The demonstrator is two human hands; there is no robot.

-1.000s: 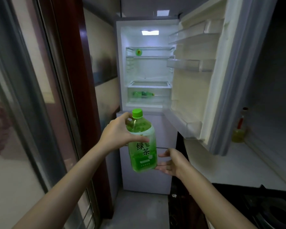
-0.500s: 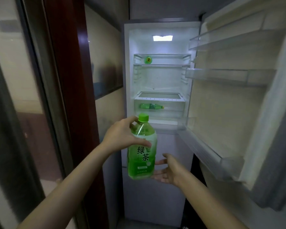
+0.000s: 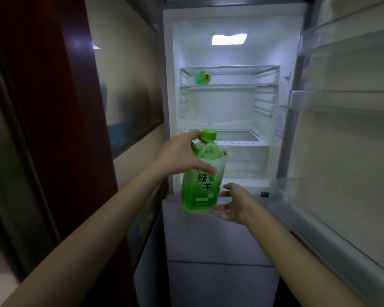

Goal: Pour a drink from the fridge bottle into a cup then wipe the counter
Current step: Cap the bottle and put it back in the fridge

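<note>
The left hand (image 3: 180, 156), at the centre of the frame, grips a green tea bottle (image 3: 200, 187) by its shoulder, thumb across the front and forefinger up by the green cap (image 3: 209, 134). The bottle hangs nearly upright, tilted slightly, in front of the open fridge (image 3: 220, 107). Just lower right, the right hand (image 3: 231, 204) lies open, palm up, with its fingers reaching behind the bottle's base; whether they touch it cannot be told. Behind them the lit fridge holds a small green object (image 3: 202, 78) on the upper shelf. The fridge door (image 3: 341, 140) stands open across the right of the frame, and a dark red door frame (image 3: 53, 107) fills the left.
</note>
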